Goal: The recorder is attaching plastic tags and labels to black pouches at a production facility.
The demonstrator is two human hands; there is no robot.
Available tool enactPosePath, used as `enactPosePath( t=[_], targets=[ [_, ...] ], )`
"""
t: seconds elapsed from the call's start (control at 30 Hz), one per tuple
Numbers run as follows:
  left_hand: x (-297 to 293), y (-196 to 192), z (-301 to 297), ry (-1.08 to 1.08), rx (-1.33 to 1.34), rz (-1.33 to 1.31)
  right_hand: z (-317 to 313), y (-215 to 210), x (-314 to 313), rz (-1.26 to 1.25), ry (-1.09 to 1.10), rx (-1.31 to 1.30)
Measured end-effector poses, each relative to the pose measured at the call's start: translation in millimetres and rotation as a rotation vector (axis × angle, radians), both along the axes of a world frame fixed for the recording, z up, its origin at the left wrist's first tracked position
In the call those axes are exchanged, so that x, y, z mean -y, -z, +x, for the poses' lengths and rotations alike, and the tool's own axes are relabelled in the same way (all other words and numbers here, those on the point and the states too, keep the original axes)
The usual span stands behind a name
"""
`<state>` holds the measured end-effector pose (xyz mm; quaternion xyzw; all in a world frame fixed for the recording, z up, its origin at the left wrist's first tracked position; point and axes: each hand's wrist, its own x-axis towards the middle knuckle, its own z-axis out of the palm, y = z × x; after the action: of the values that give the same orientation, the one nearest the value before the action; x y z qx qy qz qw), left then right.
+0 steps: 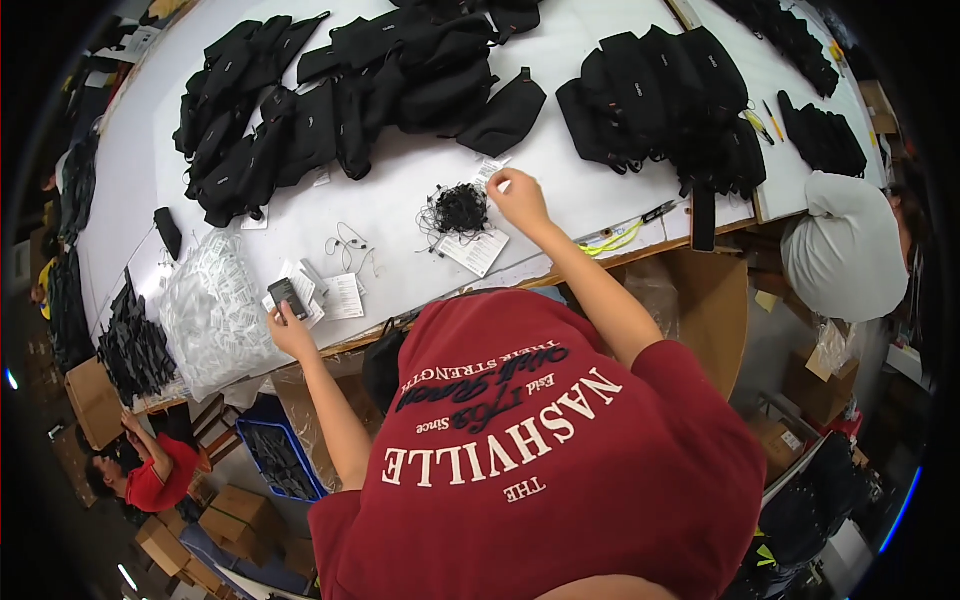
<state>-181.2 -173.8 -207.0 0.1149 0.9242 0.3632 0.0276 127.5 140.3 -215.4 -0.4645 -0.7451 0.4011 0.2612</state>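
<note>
My left hand (290, 332) is closed on a small dark hang tag (287, 295) at the table's near edge, over a loose stack of white printed cards (344, 297). To the right, my right hand (518, 200) is raised with its fingertips pinched together; whatever lies between them is too small to tell. Just left of that hand sits a tangled heap of black tag strings (461, 209). A white printed card (472, 252) pokes out from under the heap, and another white tag (489, 172) lies behind my fingers. A few loose strings (348, 245) are spread between the two hands.
Black fabric pouches (385, 85) are piled along the back, with another pile (655, 95) at right. A clear bag of white tags (215, 315) stands at left. Snips (657, 212) with yellow cord lie near the front edge. Co-workers (850, 245) are at both sides.
</note>
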Motion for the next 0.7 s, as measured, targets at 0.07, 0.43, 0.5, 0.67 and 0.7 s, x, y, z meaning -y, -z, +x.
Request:
enactPosePath(
  t=[0.07,0.43,0.5,0.67,0.7],
  targets=[
    [-0.4,8.6,3.8,-0.015,-0.169,0.259,1.2,-40.9,-1.4,-0.191,0.015,-0.149],
    [-14.1,-22.8,-2.6,0.366,-0.3,-0.435,-9.4,-164.5,6.4,-0.412,-0.18,-0.631],
    [-9.0,-24.9,-5.9,0.362,-0.284,-0.413,-11.3,-173.3,6.9,-0.408,-0.209,-0.674],
    [-51.7,-66.3,10.1,0.288,-0.206,0.089,-15.2,-185.6,28.7,-0.497,-0.304,-0.554],
    [-72.7,-91.1,33.3,0.356,-0.079,0.22,-16.4,-187.2,35.3,-0.501,-0.331,-0.545]
  ],
)
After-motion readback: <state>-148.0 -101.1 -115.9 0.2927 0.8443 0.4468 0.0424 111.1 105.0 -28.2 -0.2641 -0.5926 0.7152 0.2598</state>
